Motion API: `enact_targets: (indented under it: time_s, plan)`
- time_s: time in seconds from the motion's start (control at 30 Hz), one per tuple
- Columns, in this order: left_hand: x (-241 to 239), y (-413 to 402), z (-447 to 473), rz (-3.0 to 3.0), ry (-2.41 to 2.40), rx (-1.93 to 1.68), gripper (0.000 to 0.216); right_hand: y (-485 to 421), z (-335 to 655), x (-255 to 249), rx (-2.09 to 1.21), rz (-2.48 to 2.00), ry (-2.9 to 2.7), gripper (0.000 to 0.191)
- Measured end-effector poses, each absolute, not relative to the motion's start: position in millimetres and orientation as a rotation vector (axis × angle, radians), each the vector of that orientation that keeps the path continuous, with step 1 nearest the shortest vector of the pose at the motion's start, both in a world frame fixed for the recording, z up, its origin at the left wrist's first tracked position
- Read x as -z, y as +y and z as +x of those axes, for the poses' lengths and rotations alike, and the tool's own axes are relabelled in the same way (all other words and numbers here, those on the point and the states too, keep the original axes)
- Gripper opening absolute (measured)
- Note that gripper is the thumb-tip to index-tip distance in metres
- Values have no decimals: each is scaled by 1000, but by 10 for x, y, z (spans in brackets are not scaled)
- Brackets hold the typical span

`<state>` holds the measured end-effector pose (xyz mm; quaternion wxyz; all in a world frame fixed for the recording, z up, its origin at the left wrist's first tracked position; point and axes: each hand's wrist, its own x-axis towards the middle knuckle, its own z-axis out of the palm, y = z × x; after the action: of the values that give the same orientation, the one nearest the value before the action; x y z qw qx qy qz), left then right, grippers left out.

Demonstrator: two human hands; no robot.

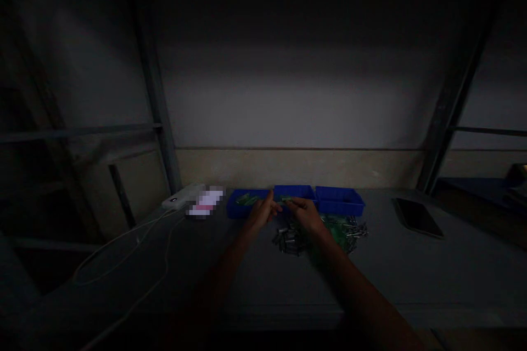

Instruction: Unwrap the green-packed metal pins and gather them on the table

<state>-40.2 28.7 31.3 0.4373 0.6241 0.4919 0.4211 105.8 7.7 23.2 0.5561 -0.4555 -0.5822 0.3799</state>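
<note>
My left hand is over the front right edge of the left blue bin, one finger raised and the others curled; whether anything is in them is too dark to make out. Green slender pieces lie in that bin. My right hand pinches a small green piece in front of the middle blue bin. Below it spreads a pile of thin metal parts, like screws or pins. More green pieces lie partly hidden by my right forearm.
A third blue bin stands at the right. A dark phone lies farther right on the grey table. At left are a white power strip, a lit, blurred screen and loose white cables. Metal posts flank the wall.
</note>
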Motion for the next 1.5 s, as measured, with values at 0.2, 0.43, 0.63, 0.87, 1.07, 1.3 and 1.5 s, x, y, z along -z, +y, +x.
enact_targets:
  time_s: [0.2, 0.43, 0.63, 0.87, 1.07, 1.3, 1.5]
  plan:
    - [-327, 277, -411, 1317, 1271, -1037, 43, 73, 1053, -212, -968, -1049, -1383, 39]
    - [-296, 276, -434, 1416, 1194, -1087, 24, 46, 1058, -269, -1018, -1102, -1227, 33]
    - [-271, 289, -420, 1394, 1117, -1169, 15, 25, 1075, -302, -995, -1163, -1069, 21]
    - [-313, 231, -417, 1344, 1039, -1188, 24, 34, 1067, -296, -1138, -1199, -1098, 37]
    - [-318, 210, -422, 1459, 949, -1168, 14, 87, 1061, -246, -1167, -1017, -1051, 31]
    - [-342, 207, -398, 1394, 978, -1193, 15, 141, 1053, -212, -1030, -1006, -975, 45]
    - [-363, 219, -408, 1436, 1153, -1115, 15, 164, 1117, -198, -834, -1152, -1089, 22]
